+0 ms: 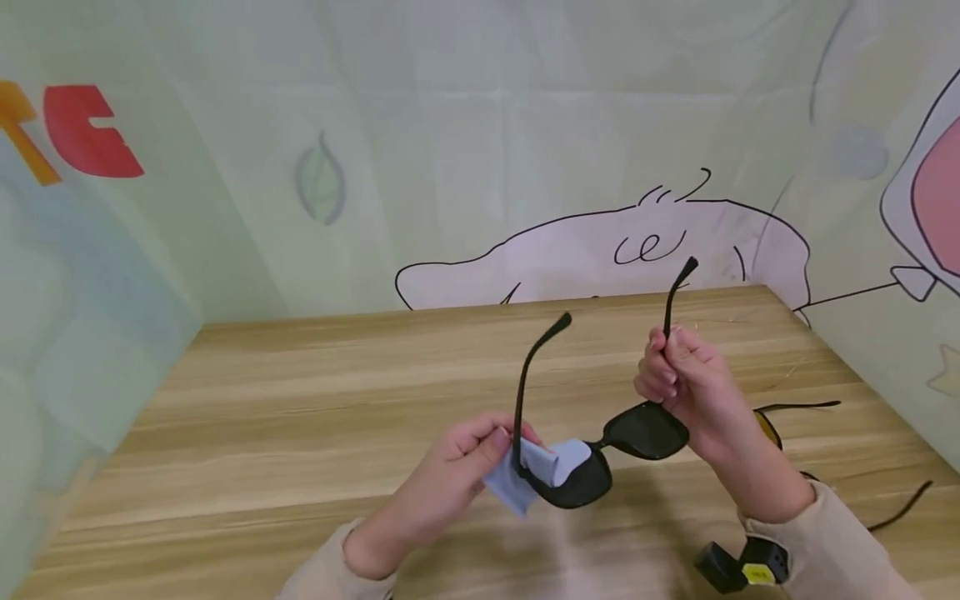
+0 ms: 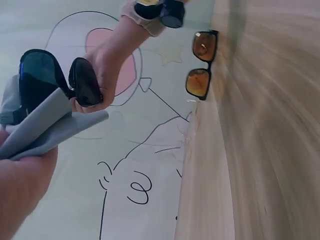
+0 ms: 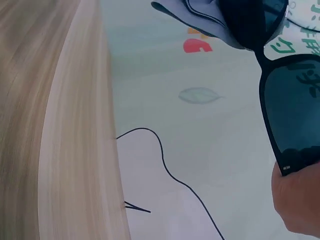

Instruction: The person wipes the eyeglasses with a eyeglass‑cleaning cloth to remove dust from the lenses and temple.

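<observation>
Black-framed sunglasses with dark lenses are held up above the table, both temples unfolded and pointing away. My right hand pinches one temple between thumb and fingers. At the other end, my left hand grips a folded light-blue cloth around the lens beside the hinge. In the left wrist view the cloth covers part of that lens, its folded edges sticking out past the thumb. The right wrist view shows the uncovered lens close up, with the cloth beyond the bridge.
Sunglasses with orange mirrored lenses lie on the wooden table at the right, partly behind my right forearm. Another dark temple shows nearer the right edge. A printed sheet hangs behind the table and along its sides.
</observation>
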Motion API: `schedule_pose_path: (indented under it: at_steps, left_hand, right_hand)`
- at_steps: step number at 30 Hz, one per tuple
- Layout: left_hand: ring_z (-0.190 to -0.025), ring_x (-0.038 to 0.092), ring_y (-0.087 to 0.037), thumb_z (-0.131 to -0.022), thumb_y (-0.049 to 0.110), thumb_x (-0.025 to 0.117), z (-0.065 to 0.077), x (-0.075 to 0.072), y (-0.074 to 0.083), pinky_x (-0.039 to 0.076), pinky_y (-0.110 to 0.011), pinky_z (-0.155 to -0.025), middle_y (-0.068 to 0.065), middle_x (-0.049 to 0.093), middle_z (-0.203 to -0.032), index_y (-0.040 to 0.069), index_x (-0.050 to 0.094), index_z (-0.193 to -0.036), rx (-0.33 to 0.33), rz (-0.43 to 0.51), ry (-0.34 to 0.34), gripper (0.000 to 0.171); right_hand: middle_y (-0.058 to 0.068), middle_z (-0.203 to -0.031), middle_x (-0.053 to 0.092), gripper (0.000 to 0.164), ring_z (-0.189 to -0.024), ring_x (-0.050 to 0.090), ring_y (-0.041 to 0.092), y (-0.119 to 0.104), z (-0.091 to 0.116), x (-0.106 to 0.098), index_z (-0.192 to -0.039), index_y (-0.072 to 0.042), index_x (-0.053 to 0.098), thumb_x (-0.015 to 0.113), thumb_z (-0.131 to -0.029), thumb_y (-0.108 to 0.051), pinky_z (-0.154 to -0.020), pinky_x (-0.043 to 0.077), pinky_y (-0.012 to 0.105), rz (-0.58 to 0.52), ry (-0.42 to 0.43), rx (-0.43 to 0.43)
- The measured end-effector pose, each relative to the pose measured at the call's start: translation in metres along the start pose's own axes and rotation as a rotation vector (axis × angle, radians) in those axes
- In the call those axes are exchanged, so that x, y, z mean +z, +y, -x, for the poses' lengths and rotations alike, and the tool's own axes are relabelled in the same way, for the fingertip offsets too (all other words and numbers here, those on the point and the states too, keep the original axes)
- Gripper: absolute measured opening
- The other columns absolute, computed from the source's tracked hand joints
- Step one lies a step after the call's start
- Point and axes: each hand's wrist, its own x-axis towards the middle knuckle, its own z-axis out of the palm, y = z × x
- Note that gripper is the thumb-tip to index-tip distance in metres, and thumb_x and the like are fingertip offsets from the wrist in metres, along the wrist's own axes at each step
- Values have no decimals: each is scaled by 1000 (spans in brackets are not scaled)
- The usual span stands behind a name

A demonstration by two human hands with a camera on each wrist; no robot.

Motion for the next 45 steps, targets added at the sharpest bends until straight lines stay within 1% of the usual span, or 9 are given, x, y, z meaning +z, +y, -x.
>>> schedule_pose_path:
  at_steps: [6, 16, 21, 25, 29, 34, 40, 42, 45]
  left_hand:
    - [-89, 57, -8, -99, 25, 46, -6, -5, -1, 51, -20, -77, 2, 60, -104, 13, 57, -109, -53, 280, 141, 20]
    - [-97, 56, -10, -102, 18, 37, -9, -4, -4, 49, -22, -85, -3, 56, -110, -2, 42, -127, -147, 426, 327, 33]
    - [-97, 56, -10, -102, 17, 36, -10, -6, -4, 50, -23, -86, -3, 56, -111, -7, 38, -131, -166, 393, 334, 38]
    - [-100, 55, -12, -103, 14, 32, -11, -9, -3, 49, -23, -87, -6, 54, -115, -10, 34, -134, -177, 333, 390, 40]
    - [-101, 54, -14, -103, 13, 32, -12, -17, -5, 48, -23, -85, -8, 53, -115, -9, 39, -132, -169, 248, 488, 38]
    - [-96, 54, -10, -103, 18, 33, -9, -35, -11, 48, -22, -81, -2, 54, -110, -8, 39, -131, -152, 202, 595, 39]
    - [-112, 45, -9, -102, 23, 27, -6, -68, -9, 41, -21, -93, -6, 42, -130, -4, 25, -141, -131, 243, 731, 47]
    - [-125, 36, -14, -102, 23, 25, -5, -77, -6, 33, -24, -103, -10, 31, -141, -1, 19, -145, -117, 279, 768, 50]
    - [-136, 21, -19, -102, 22, 22, -3, -86, -1, 22, -28, -112, -12, 18, -150, 1, 13, -147, -103, 334, 807, 50]
  right_hand:
    - [4, -72, 48, 37, -56, 24, 14, -4, 3, -4, -99, -1, 52, 17, -103, -12, -54, 16, 24, -119, 24, 82]
    - [4, -70, 34, 39, -54, 14, 11, -4, 7, -8, -105, 0, 48, 13, -103, -16, -47, 14, 20, -264, 39, 124]
    - [4, -69, 32, 37, -52, 15, 13, -3, 8, -7, -103, -3, 52, 17, -103, -13, -47, 10, 23, -42, 55, 41]
    - [3, -69, 40, 34, -53, 18, 15, 0, 2, -4, -101, -5, 53, 20, -103, -11, -49, 12, 26, 95, 48, 17]
    - [3, -74, 44, 30, -59, 23, 17, 7, -2, -5, -105, -5, 52, 23, -102, -8, -56, 16, 29, 162, -69, -12]
    - [-1, -85, 51, 21, -70, 38, 15, 15, -3, -7, -110, -8, 55, 37, -99, -6, -60, 27, 27, 401, -187, -55]
    - [4, -88, 60, 16, -78, 54, 8, 28, -7, -10, -104, -7, 61, 51, -93, -2, -64, 48, 20, 889, -368, -157]
    - [5, -85, 62, 14, -76, 55, 9, 37, -10, -13, -101, -6, 64, 54, -92, -2, -65, 48, 21, 1043, -466, -245]
    - [1, -83, 66, 11, -72, 52, 9, 49, -12, -21, -96, -6, 67, 56, -92, -6, -67, 45, 20, 1161, -585, -326]
